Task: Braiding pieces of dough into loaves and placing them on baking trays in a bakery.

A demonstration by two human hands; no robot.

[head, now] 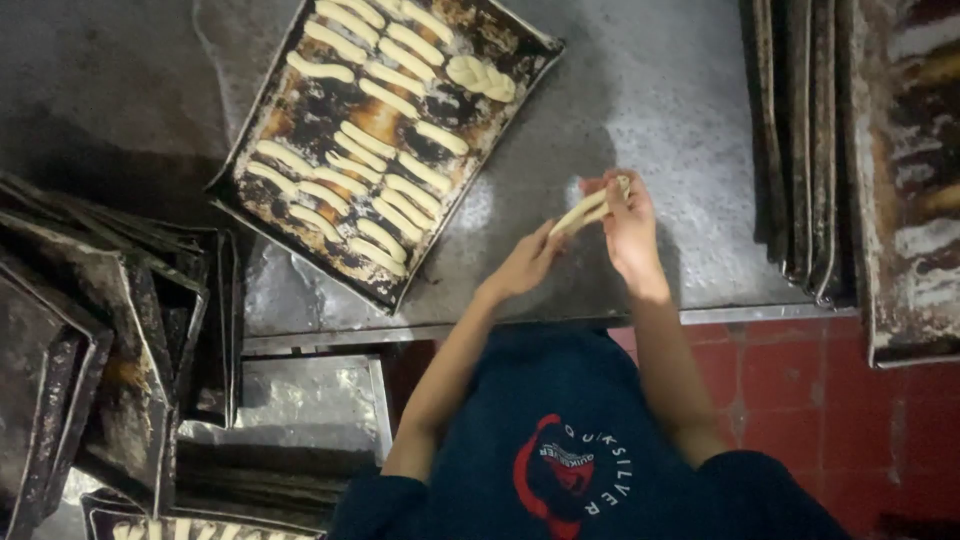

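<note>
From my feed, stacked dark trays sit far left; the baking tray on the desk carries dough sticks and one braid; I judge twisting is under way; left hand pinches one end of the dough strands, right hand grasps the other; next calls for even crossings; more trays crowd the right

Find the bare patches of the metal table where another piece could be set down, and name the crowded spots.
Bare metal table lies between the baking tray of dough strips and the stacked trays at right. The near edge under both hands, left hand, right hand, is taken. The tray is crowded.
</note>
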